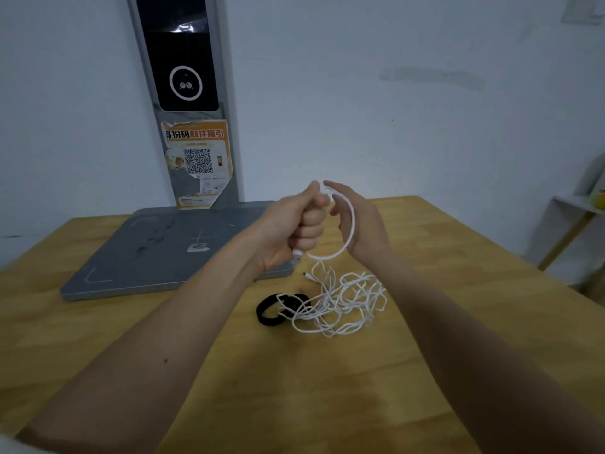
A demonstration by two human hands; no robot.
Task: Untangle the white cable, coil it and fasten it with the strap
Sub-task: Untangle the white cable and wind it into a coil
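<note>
Both bare forearms enter from the lower corners of the frame and meet just above centre. Left hand (294, 227): closed in a fist around the white cable (340, 303), thumb on top, with a white plug end sticking out below the fist. Right hand (357, 221): fingers loosely curved, more open than the left, fingertips touching the cable close to the left thumb. One loop of cable arcs from the fingertips down across the right palm and back under to the left fist.

Below the hands, centre of frame: the rest of the cable lies in a loose tangle of thin loops on the wooden table (98, 322). A second small connector end pokes out at the upper left of the tangle. A strand rises from the pile toward the held loop.

Black strap (270, 317): curled in a ring on the table, just left of the tangle, with a couple of white strands lying over its right side.

Left of centre: grey flat base plate (157, 253) on the table, its near right corner behind the left wrist. Grey upright column (186, 93) rises from its far edge, carrying a black screen panel and a torn orange sticker with a QR code. Pale wall behind. White shelf (566, 224) at the right edge; contents too blurred to name.
</note>
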